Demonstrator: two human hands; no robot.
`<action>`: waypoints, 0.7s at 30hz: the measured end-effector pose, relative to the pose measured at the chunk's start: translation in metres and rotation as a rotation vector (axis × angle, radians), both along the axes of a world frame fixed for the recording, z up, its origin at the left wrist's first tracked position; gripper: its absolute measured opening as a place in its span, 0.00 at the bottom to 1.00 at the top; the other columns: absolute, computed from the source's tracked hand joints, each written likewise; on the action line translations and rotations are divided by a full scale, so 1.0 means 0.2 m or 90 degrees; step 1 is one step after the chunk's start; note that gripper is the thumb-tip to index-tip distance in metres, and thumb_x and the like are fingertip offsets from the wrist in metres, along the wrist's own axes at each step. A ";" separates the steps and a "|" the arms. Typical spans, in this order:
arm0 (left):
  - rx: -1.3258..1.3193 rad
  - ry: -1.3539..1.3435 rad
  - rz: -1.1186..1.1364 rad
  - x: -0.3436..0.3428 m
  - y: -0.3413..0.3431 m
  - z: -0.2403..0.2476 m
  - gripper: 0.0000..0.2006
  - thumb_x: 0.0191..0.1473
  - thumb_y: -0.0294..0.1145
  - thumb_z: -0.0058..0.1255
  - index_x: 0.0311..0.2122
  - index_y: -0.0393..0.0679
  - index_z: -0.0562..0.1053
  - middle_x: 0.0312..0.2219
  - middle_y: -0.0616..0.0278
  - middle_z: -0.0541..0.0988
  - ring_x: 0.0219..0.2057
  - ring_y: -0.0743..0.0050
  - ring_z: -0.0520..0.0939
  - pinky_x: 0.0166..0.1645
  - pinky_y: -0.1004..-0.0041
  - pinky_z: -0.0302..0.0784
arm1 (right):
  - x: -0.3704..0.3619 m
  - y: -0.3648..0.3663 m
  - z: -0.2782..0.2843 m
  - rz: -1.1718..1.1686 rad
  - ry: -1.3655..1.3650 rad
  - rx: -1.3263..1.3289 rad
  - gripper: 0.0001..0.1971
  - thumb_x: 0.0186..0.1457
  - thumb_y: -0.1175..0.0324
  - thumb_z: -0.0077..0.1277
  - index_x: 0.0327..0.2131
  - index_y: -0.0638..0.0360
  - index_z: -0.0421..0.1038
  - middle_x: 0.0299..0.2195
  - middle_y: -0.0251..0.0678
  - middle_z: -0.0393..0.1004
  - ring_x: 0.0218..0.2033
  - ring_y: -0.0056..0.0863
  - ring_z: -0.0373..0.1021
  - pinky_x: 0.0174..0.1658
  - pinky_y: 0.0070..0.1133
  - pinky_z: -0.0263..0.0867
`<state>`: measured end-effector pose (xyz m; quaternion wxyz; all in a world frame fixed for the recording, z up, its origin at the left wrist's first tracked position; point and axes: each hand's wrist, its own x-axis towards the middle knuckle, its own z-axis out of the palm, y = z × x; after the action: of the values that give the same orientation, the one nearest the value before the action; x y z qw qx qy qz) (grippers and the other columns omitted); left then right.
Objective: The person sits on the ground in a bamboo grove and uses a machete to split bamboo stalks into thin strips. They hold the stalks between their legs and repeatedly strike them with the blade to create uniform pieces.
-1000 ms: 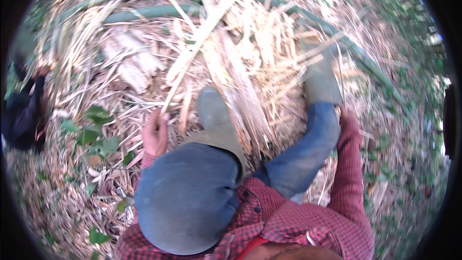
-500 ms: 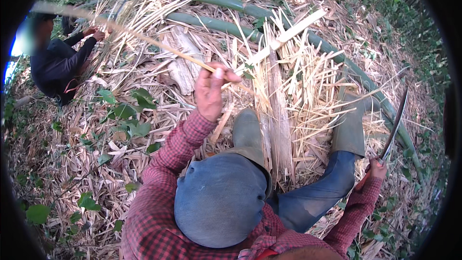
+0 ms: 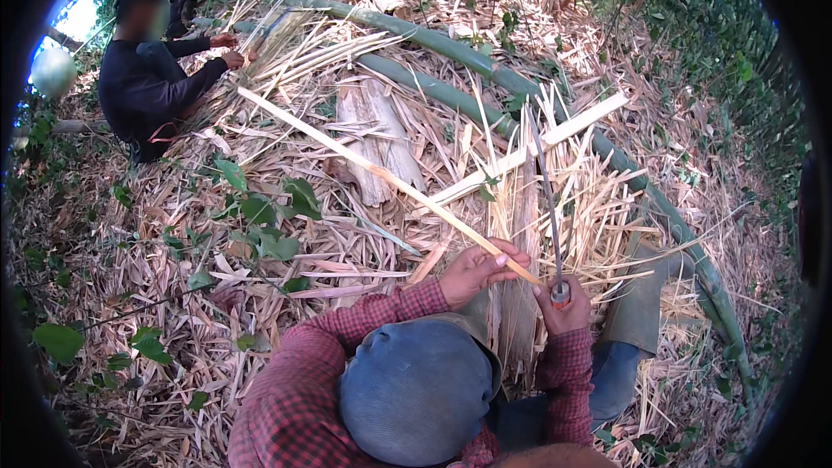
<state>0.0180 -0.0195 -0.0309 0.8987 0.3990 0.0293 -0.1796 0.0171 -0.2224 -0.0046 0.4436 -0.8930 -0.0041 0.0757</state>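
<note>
A long pale bamboo strip is pinched in my left hand near its lower end, and the rest slants up to the far left. My right hand is closed round the handle of a long machete. Its narrow dark blade points away from me. The strip's near end reaches close to my right thumb; whether they touch I cannot tell. Beyond both hands lies a heap of split bamboo strips, with a wide split bamboo piece slanting across it.
A wooden log lies between my legs, and my booted right leg stretches out beside the heap. Green bamboo poles curve round the far and right side. A co-worker sits at far left. A leafy plant grows on the left.
My right hand has brought the machete in from the far right to the middle. My left hand has come nearer and rightward with the strip. The view has shifted a little.
</note>
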 end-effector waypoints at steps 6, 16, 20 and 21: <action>0.329 -0.160 -0.197 -0.05 0.12 0.13 0.10 0.56 0.31 0.45 0.38 0.37 0.72 0.26 0.66 0.76 0.29 0.83 0.76 0.31 0.82 0.72 | -0.07 -0.23 -0.07 -0.061 -0.046 -0.058 0.16 0.40 0.63 0.61 0.29 0.59 0.67 0.19 0.35 0.70 0.21 0.30 0.69 0.28 0.23 0.66; 1.113 -0.709 -0.086 0.16 0.36 0.33 0.15 0.53 0.44 0.44 0.34 0.42 0.72 0.24 0.60 0.75 0.28 0.61 0.77 0.31 0.66 0.72 | -0.20 -0.59 -0.09 -0.025 -0.103 -0.060 0.13 0.40 0.68 0.60 0.28 0.60 0.66 0.20 0.34 0.67 0.21 0.23 0.66 0.28 0.20 0.64; 1.069 -0.492 -0.456 0.13 0.33 0.28 0.16 0.55 0.46 0.39 0.30 0.45 0.71 0.18 0.54 0.73 0.23 0.54 0.76 0.28 0.60 0.69 | -0.10 -0.61 0.11 -0.064 -0.059 -0.009 0.13 0.43 0.68 0.58 0.32 0.61 0.66 0.26 0.35 0.69 0.29 0.27 0.66 0.34 0.21 0.63; 1.044 -0.495 -0.482 0.11 0.33 0.25 0.16 0.55 0.48 0.38 0.29 0.46 0.70 0.16 0.52 0.72 0.22 0.52 0.75 0.27 0.58 0.69 | -0.05 -0.62 0.15 -0.053 -0.081 -0.046 0.15 0.43 0.67 0.58 0.34 0.61 0.66 0.28 0.37 0.69 0.31 0.31 0.66 0.37 0.24 0.62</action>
<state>0.0399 0.0459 0.0183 0.1733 0.9133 -0.2830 -0.2360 0.0072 -0.3467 0.0259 0.4125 -0.9109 0.0072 0.0004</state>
